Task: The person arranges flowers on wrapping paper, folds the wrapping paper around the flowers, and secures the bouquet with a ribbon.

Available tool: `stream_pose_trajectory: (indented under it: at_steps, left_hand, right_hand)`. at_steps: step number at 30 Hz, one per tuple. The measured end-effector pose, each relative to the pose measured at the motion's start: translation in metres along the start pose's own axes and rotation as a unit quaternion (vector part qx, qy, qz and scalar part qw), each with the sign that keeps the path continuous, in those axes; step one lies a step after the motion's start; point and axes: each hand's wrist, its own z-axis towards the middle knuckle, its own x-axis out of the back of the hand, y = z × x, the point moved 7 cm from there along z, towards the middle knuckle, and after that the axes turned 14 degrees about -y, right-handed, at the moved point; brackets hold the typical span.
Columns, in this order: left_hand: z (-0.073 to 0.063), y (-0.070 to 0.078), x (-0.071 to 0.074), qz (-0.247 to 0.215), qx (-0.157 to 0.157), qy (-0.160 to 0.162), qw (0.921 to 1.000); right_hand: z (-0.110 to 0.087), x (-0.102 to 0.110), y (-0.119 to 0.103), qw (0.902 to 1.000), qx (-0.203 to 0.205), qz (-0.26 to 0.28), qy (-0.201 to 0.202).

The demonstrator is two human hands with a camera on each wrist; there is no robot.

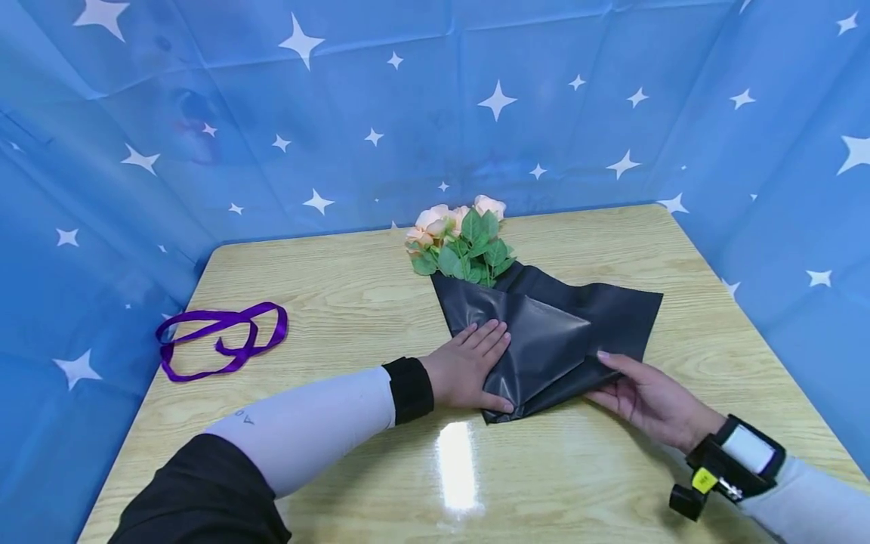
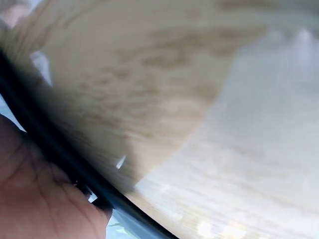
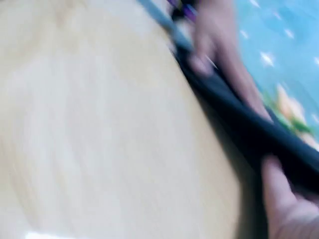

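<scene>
A bouquet of pale peach roses (image 1: 433, 221) with green leaves (image 1: 479, 242) pokes out of black wrapping paper (image 1: 550, 321) lying on the table. My left hand (image 1: 469, 370) lies flat on the lower left of the wrapping, its fingers straight and slightly spread. At the wrapping's lower right edge, my right hand (image 1: 646, 400) pinches the folded paper, thumb on top and the other fingers partly hidden beneath it. The right wrist view, which is blurred, shows both hands along the black wrapping's edge (image 3: 244, 127). Mostly the palm of my left hand (image 2: 40, 199) appears in the left wrist view.
A loosely looped purple ribbon (image 1: 261, 344) lies on the left of the wood-grain table (image 1: 353, 302). A blue curtain with white stars (image 1: 408, 91) hangs behind the table and along its sides.
</scene>
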Motion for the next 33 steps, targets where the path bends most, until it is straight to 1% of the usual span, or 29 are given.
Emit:
stream_pose_trajectory:
  at_steps: [3, 5, 7, 9, 11, 13, 16, 21, 24, 26, 29, 33]
  left_hand:
    - [0.001, -0.001, 0.002, 0.003, 0.005, 0.005, 1.0000]
    - [0.001, 0.000, 0.003, 0.003, 0.008, 0.008, 0.9999]
    - [0.002, 0.000, 0.003, 0.002, 0.010, 0.007, 0.9999]
    - [0.003, 0.001, 0.002, 0.001, 0.012, 0.003, 0.9999]
    - [0.003, 0.001, 0.002, 0.000, 0.011, 0.001, 0.9999]
    - [0.003, 0.001, 0.002, -0.004, 0.008, -0.001, 1.0000]
    - [0.003, -0.002, 0.004, -0.016, 0.002, 0.000, 0.9999]
    - [-0.001, -0.015, 0.009, -0.038, 0.016, 0.010, 0.9991]
    - [-0.002, -0.020, 0.011, -0.040, 0.019, 0.013, 0.9989]
    - [-0.001, -0.021, 0.011, -0.039, 0.017, 0.013, 0.9990]
    - [0.000, -0.022, 0.011, -0.032, 0.019, 0.013, 0.9992]
    - [0.001, -0.022, 0.011, -0.030, 0.026, 0.013, 0.9991]
  right_hand:
    - [0.011, -0.009, 0.020, 0.9969, 0.019, 0.000, 0.076]
    - [0.019, -0.014, 0.032, 0.9942, 0.018, -0.008, 0.106]
    - [0.026, -0.017, 0.041, 0.9907, 0.008, -0.030, 0.133]
    - [0.034, -0.017, 0.046, 0.9856, -0.005, -0.057, 0.159]
    - [0.038, -0.016, 0.048, 0.9774, -0.013, -0.084, 0.194]
    - [0.040, -0.013, 0.048, 0.9710, -0.018, -0.087, 0.222]
    - [0.039, -0.008, 0.047, 0.9660, -0.023, -0.077, 0.246]
    - [0.037, -0.003, 0.042, 0.9663, -0.003, -0.053, 0.252]
    - [0.039, -0.006, 0.040, 0.9659, 0.016, -0.059, 0.252]
    - [0.040, -0.010, 0.040, 0.9621, 0.023, -0.078, 0.260]
    - [0.045, -0.019, 0.039, 0.9516, 0.037, -0.126, 0.278]
    - [0.056, -0.034, 0.035, 0.9393, 0.058, -0.189, 0.280]
